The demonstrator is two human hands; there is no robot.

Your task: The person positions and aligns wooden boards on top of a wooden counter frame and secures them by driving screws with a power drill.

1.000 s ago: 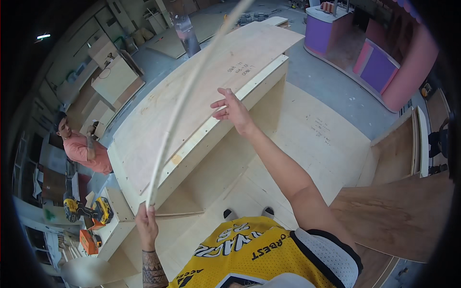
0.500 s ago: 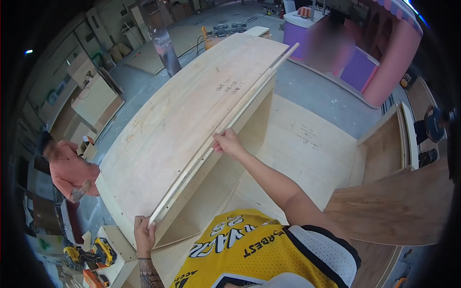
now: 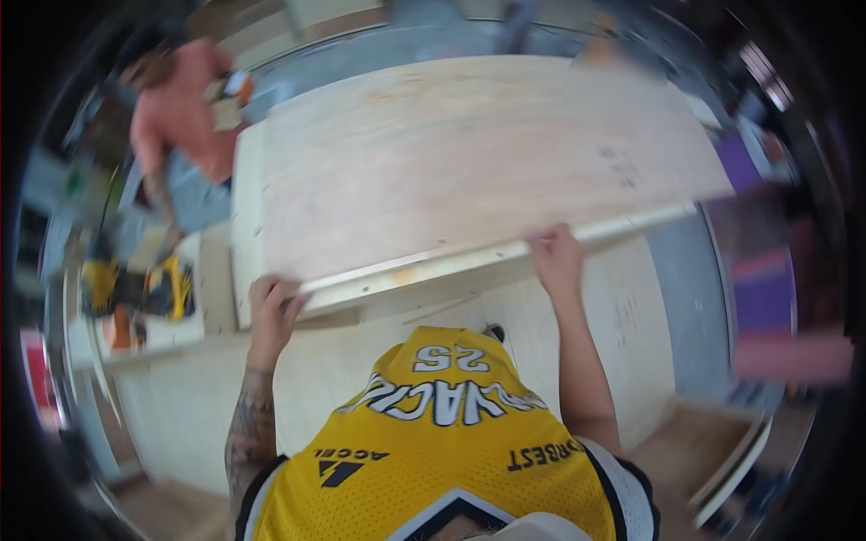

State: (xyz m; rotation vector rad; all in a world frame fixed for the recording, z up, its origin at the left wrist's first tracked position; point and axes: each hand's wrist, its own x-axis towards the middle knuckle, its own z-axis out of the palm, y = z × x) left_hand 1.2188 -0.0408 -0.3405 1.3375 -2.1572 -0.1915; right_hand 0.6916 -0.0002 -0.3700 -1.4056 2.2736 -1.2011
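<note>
A long, thin wooden strip (image 3: 415, 260) lies along the near edge of a pale plywood panel (image 3: 433, 162), the curved top of a wooden cabinet frame. My left hand (image 3: 273, 311) is closed on the strip's left end, by the panel's near left corner. Farther right along the same edge, my right hand (image 3: 557, 261) pinches the strip between thumb and fingers. Dark fastener heads or holes dot the edge below it. Motion blur softens the fingertips.
A co-worker in a salmon shirt (image 3: 185, 113) stands at the left, one hand near yellow cordless drills (image 3: 170, 287) on a wooden ledge (image 3: 216, 270). Below the edge is a plywood board (image 3: 622, 316). A purple and pink structure (image 3: 767, 270) stands at the right.
My view has swung round, so the panel now lies crosswise in front of me. Both hands remain on the strip, somewhat wider apart. The co-worker has reached toward the drills.
</note>
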